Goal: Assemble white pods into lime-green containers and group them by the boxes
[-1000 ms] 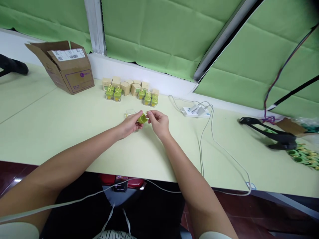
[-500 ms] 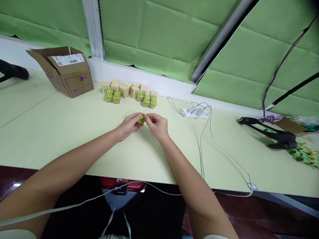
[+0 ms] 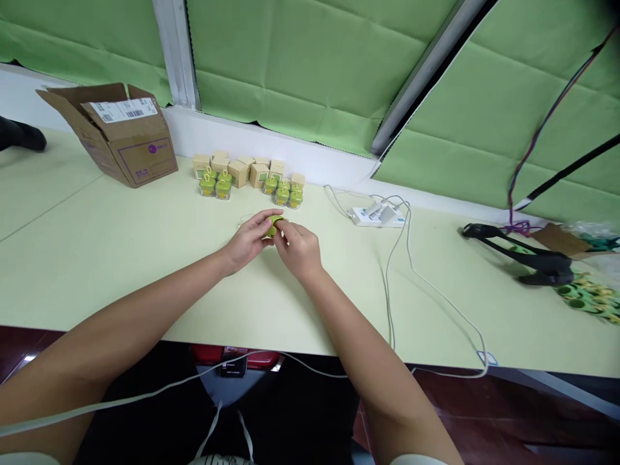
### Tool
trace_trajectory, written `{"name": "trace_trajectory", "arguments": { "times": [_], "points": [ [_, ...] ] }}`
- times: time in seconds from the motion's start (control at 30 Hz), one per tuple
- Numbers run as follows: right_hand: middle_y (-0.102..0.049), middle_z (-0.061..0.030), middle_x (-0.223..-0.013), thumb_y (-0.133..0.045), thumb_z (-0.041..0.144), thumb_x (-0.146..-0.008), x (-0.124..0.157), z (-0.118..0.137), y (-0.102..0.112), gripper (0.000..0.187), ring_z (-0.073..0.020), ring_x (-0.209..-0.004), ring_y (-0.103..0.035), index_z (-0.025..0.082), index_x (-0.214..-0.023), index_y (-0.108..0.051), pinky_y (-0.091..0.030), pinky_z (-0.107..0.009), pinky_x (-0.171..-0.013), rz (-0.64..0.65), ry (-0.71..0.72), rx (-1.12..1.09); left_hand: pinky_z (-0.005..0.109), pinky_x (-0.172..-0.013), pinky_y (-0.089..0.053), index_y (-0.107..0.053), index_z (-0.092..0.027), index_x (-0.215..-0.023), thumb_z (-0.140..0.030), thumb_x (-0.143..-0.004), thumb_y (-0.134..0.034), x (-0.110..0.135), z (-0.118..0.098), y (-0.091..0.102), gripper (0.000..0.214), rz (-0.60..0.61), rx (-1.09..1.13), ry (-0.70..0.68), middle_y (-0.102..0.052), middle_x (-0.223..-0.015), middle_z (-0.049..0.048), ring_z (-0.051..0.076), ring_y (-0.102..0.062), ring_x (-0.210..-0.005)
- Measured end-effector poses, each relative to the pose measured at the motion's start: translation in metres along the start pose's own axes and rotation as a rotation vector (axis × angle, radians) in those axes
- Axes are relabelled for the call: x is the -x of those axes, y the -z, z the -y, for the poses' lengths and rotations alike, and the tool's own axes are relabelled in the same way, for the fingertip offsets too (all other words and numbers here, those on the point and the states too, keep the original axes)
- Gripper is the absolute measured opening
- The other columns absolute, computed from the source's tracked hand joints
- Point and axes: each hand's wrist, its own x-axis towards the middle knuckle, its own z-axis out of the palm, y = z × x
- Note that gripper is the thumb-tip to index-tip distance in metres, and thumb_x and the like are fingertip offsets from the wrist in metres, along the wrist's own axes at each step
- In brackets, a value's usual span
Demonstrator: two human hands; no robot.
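Note:
A small green object (image 3: 274, 225) sits between my two hands over the pale green table (image 3: 145, 252). My left hand (image 3: 249, 236) pinches it from the left. My right hand (image 3: 298, 247) closes on it from the right, fingers curled over its top. Most of the object is hidden by my fingers. Behind my hands stands a group of small tan boxes (image 3: 241, 169) and several green jar-like pieces (image 3: 216, 185) with loops on top. A thin clear piece (image 3: 245, 219) lies just left of my hands.
An open cardboard box (image 3: 119, 132) stands at the back left. A white power strip (image 3: 379, 216) with white cables (image 3: 411, 271) lies to the right. Black handles (image 3: 518, 252) and green rings (image 3: 588, 300) sit at the far right.
My hands have drawn closer together around the green object, with the right fingers now curled over it. The view has shifted slightly.

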Motion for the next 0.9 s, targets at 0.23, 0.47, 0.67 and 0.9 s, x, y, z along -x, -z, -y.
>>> {"name": "trace_trajectory", "arguments": {
  "times": [0.23,0.47,0.67,0.9],
  "points": [
    [-0.08,-0.0086,-0.085,-0.047,0.034,-0.113,0.0011,-0.0008,-0.0011,0.029,-0.0199,-0.074,-0.07,0.023,-0.106,-0.073,-0.053,-0.032,-0.069,0.001,-0.002,-0.001,0.035,-0.103,-0.052,-0.079,-0.024,-0.129,-0.039,-0.09,-0.085,0.0011,-0.0061,0.0003,0.042,0.047,-0.009,-0.046,-0.074,-0.137,0.0106,0.022,-0.067,-0.117],
    [-0.079,-0.0089,-0.087,-0.049,0.033,-0.114,-0.0008,0.0017,0.0007,0.027,-0.0206,-0.078,-0.072,0.024,-0.105,-0.072,-0.057,-0.033,-0.075,0.008,0.027,-0.061,0.035,-0.111,-0.05,-0.083,-0.023,-0.126,-0.036,-0.09,-0.086,0.0014,-0.0086,0.0007,0.038,0.052,0.024,-0.052,-0.076,-0.136,0.0103,0.023,-0.067,-0.123],
    [-0.08,-0.0105,-0.098,-0.05,0.023,-0.11,-0.0031,0.0034,0.0049,0.021,-0.0211,-0.085,-0.074,0.022,-0.114,-0.07,-0.06,-0.034,-0.079,0.031,0.097,-0.1,0.033,-0.107,-0.051,-0.083,-0.023,-0.126,-0.035,-0.091,-0.086,0.0005,-0.0089,0.0025,0.038,0.038,0.042,-0.042,-0.077,-0.133,0.0103,0.023,-0.067,-0.124],
    [-0.079,-0.0086,-0.09,-0.053,0.022,-0.109,0.0001,0.0055,0.0034,0.017,-0.0205,-0.08,-0.072,0.024,-0.102,-0.069,-0.052,-0.032,-0.07,0.0,0.035,-0.022,0.038,-0.116,-0.047,-0.082,-0.023,-0.129,-0.037,-0.089,-0.089,0.0019,-0.0092,0.0024,0.043,0.044,-0.008,-0.026,-0.077,-0.135,0.0114,0.027,-0.065,-0.132]
  ]
}}
